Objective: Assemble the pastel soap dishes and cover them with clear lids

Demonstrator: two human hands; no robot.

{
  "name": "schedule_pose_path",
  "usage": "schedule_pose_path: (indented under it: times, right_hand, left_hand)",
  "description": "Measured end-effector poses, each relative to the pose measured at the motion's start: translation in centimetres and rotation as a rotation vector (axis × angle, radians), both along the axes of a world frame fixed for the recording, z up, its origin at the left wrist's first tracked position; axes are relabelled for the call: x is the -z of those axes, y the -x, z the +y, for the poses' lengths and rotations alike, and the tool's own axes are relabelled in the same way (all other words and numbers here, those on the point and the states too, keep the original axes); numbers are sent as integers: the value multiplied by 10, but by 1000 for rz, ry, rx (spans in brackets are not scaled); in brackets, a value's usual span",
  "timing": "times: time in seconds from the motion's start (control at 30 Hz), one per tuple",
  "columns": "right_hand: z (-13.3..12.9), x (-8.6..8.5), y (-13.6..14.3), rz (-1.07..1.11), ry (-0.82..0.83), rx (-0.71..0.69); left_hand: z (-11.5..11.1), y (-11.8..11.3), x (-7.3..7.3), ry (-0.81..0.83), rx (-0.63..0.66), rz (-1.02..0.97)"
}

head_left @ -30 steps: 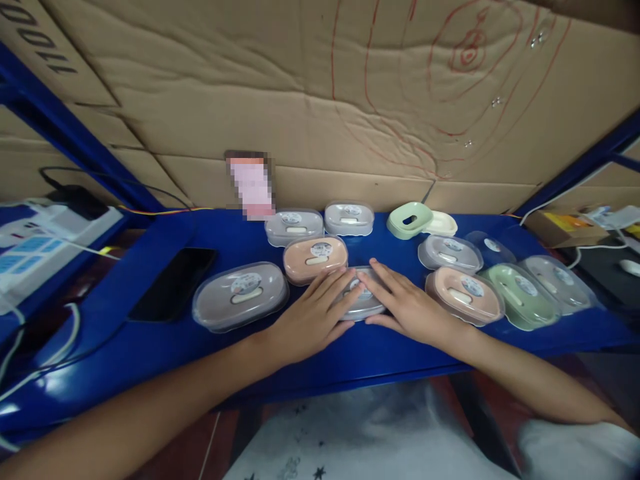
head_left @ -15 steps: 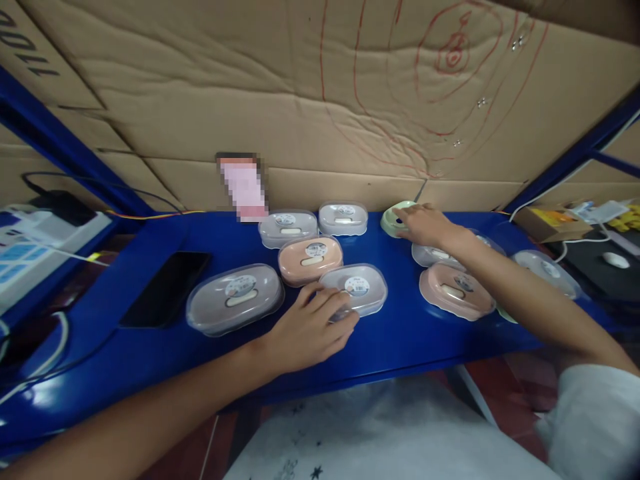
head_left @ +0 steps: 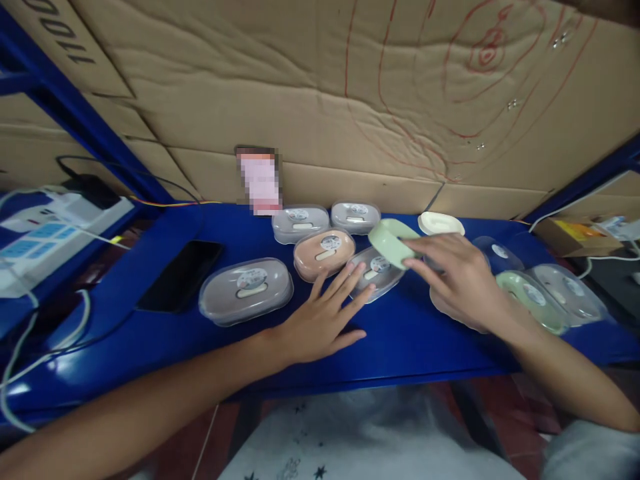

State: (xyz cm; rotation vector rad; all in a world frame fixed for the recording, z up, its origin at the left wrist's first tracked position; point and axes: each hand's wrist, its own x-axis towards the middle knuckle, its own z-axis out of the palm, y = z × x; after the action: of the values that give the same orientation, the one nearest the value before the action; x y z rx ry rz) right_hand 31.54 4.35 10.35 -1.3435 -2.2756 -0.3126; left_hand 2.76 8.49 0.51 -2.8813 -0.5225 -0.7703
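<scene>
My right hand (head_left: 450, 270) pinches the rim of a light green oval soap dish (head_left: 393, 243) and holds it above the blue table. The dish is hollow, with its opening facing me. Partly under it lies a grey soap box (head_left: 377, 270) with a clear lid and a round label. Fingers spread, my left hand (head_left: 330, 320) rests by the near left edge of that grey box. A peach soap box (head_left: 324, 255) sits just behind the left fingers. At the back, a cream oval piece (head_left: 441, 223) lies beyond my right hand. My right hand partly hides a peach box.
More lidded grey boxes stand at left (head_left: 246, 291) and at the back (head_left: 301, 223). Right of my forearm lie a green box (head_left: 533, 301) and a clear-lidded one (head_left: 570, 293). A black phone (head_left: 180, 277), cables and a power strip (head_left: 65, 233) occupy the left. Cardboard (head_left: 300, 100) walls the back.
My right hand has lifted the green dish from the back and brought it nearer, leaving the cream piece showing there. My left fingers have spread off the grey box, which now sits turned. The view has shifted.
</scene>
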Motion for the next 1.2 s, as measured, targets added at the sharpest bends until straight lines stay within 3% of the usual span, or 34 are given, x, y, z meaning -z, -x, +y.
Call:
schedule_pose_path:
  times: [0.07, 0.17, 0.27, 0.33, 0.4, 0.47, 0.57, 0.6, 0.63, 0.73, 0.87, 0.97, 1.07, 1.2]
  right_hand:
    - [-33, -1, 22, -4, 5, -79]
    - [-69, 17, 56, 2, 30, -177]
    - [-83, 43, 77, -20, 70, -297]
    - [-79, 48, 74, -73, 144, -394]
    - [-64, 36, 53, -104, 242, -436]
    - [-37, 12, 17, -90, 296, -316]
    - [24, -20, -52, -160, 230, 172]
    - [47, -24, -74, -213, 284, 332]
    - [69, -24, -94, -266, 399, 437]
    - [123, -7, -131, -277, 573, 452]
    - [150, 22, -139, -248, 611, 386]
    - [149, 21, -133, -215, 592, 334]
    - [133, 1, -120, -165, 561, 253]
    - [69, -33, -80, -123, 369, 96]
  left_hand:
    - [-1, 3, -3, -23, 12, -213]
    - [-5, 9, -5, -102, 124, -408]
    - [-7, 11, -5, -126, 303, -130]
    - [-4, 11, -4, -51, 388, 63]
    - [-1, 10, -4, 42, 430, 127]
    - [1, 10, -5, 89, 431, 151]
    - [-1, 11, -9, 75, 390, 204]
    - [-3, 11, -10, 65, 361, 224]
    - [-5, 11, -10, 57, 330, 238]
    - [-10, 9, -8, 59, 257, 251]
    - [-10, 7, -3, 118, 191, 225]
    - [-5, 6, 1, 199, 151, 166]
    - [2, 7, 3, 372, 176, 63]
    - [8, 9, -1, 602, 176, -173]
